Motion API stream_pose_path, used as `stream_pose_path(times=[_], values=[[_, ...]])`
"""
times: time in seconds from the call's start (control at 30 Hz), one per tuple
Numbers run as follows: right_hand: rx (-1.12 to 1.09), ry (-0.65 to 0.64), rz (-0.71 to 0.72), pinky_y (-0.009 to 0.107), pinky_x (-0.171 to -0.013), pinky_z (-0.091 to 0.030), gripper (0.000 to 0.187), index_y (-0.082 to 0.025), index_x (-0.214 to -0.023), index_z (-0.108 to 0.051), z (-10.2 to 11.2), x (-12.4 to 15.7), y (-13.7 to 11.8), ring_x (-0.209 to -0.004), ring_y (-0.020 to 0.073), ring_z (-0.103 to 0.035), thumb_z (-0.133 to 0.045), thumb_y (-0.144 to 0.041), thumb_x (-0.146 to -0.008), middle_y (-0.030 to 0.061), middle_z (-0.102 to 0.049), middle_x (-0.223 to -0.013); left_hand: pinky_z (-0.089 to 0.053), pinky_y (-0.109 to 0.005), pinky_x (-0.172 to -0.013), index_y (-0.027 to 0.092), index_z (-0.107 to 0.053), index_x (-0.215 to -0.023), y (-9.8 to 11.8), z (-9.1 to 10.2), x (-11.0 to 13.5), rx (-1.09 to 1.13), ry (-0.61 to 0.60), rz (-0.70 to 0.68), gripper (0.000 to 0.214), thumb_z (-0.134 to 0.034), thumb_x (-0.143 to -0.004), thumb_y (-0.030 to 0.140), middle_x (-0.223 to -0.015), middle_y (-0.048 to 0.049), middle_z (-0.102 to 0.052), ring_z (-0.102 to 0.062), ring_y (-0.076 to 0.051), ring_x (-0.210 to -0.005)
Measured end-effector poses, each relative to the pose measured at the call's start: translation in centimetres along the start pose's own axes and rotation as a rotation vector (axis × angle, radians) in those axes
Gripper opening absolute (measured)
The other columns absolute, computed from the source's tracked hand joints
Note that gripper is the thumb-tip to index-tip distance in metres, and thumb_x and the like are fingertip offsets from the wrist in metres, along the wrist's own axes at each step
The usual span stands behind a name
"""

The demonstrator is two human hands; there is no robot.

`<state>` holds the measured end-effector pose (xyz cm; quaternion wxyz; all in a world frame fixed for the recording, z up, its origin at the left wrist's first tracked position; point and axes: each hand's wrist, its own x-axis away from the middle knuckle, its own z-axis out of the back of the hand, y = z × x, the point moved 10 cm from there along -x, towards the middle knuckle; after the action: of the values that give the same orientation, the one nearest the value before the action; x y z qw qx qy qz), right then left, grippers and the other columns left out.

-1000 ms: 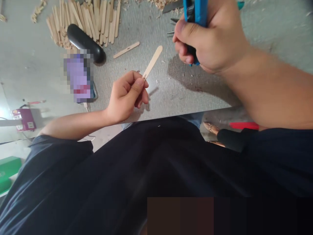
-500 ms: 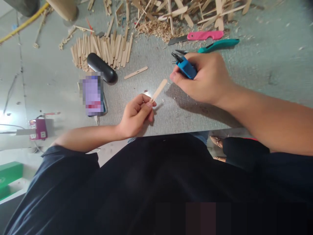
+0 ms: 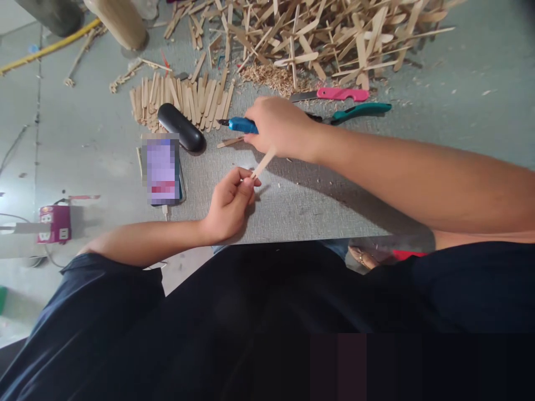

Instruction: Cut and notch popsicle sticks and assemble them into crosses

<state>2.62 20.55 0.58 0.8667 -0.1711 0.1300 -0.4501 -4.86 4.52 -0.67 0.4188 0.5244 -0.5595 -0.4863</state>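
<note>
My left hand (image 3: 229, 205) is closed, pinching a wooden craft stick (image 3: 264, 161) between thumb and fingers. The stick slants up to the right, and a small notch shows near my thumb. My right hand (image 3: 281, 128) is closed around a blue-handled tool with a dark pointed tip (image 3: 243, 125); most of the tool is hidden in the palm, so its kind is unclear. It is over a second craft stick (image 3: 229, 142), which lies on the table, partly covered by my fingers. Just left of the tool's tip is a row of craft sticks (image 3: 196, 103).
A black oblong case (image 3: 181, 127) and a phone (image 3: 163, 172) with a cable lie left. Behind are a pink-handled knife (image 3: 343, 94), a teal-handled tool (image 3: 363, 113), wood shavings (image 3: 271, 78) and a large stick pile (image 3: 326, 39). The table's edge (image 3: 292, 240) runs by my body.
My right hand has moved left with the blue-handled tool, from beside the teal-handled tool to the loose stick. My left hand keeps its stick nearly in place. The view has shifted slightly.
</note>
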Motion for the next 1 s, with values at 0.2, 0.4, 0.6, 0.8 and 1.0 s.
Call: stream_pose_path(times=[0.2,0.4,0.6,0.8,1.0], values=[[0.01,-0.177,-0.078,0.046,-0.081,-0.055,0.048,-0.03,-0.071,-0.046,-0.7,0.8,1.2,-0.08,0.0282,-0.069,-0.088,-0.027,-0.095,0.0056,-0.063,-0.075,-0.036,-0.023,-0.05,0.025,-0.057,-0.106,-0.5,0.3,0.1,0.049,0.058,0.12,0.048,-0.082,-0.109,0.066,-0.063,0.0101,-0.051,-0.039,-0.009,-0.052],[-0.55,-0.257,-0.181,0.038,-0.057,-0.047,0.029,-0.027,-0.08,-0.07,0.5,6.2,2.9,-0.056,0.0181,-0.056,-0.092,-0.033,-0.098,0.0001,-0.065,-0.064,-0.031,-0.022,-0.045,0.025,-0.057,-0.102,0.0,1.2,-0.1,0.112,0.139,0.091,0.047,-0.081,-0.111,0.065,-0.064,0.0067,-0.064,-0.038,-0.007,-0.045],[-1.027,-0.018,-0.213,0.035,-0.048,-0.046,0.031,-0.028,-0.078,-0.075,2.7,9.4,1.9,-0.051,0.0148,-0.056,-0.102,-0.039,-0.088,-0.0009,-0.072,-0.068,-0.033,-0.021,-0.043,0.025,-0.061,-0.101,0.5,2.4,-0.9,0.099,0.235,0.043,0.048,-0.082,-0.11,0.066,-0.059,0.0082,-0.063,-0.041,-0.007,-0.043],[-1.033,0.219,-0.108,0.042,-0.054,-0.061,0.025,-0.032,-0.08,-0.079,3.8,9.8,1.7,-0.051,0.0179,-0.063,-0.095,-0.043,-0.097,-0.0006,-0.079,-0.072,-0.038,-0.022,-0.045,0.021,-0.065,-0.114,-0.2,0.4,0.3,-0.003,0.009,0.215,0.035,-0.071,-0.118,0.054,-0.061,0.0031,-0.073,-0.049,-0.009,-0.042],[-0.896,0.357,0.031,0.044,-0.05,-0.059,0.02,-0.038,-0.084,-0.082,4.4,10.5,1.7,-0.051,0.0217,-0.068,-0.088,-0.039,-0.103,-0.0041,-0.075,-0.064,-0.04,-0.022,-0.043,0.021,-0.062,-0.122,-0.5,-0.7,1.2,-0.03,-0.125,0.24,0.039,-0.061,-0.123,0.059,-0.066,0.0012,-0.077,-0.049,-0.009,-0.04]])
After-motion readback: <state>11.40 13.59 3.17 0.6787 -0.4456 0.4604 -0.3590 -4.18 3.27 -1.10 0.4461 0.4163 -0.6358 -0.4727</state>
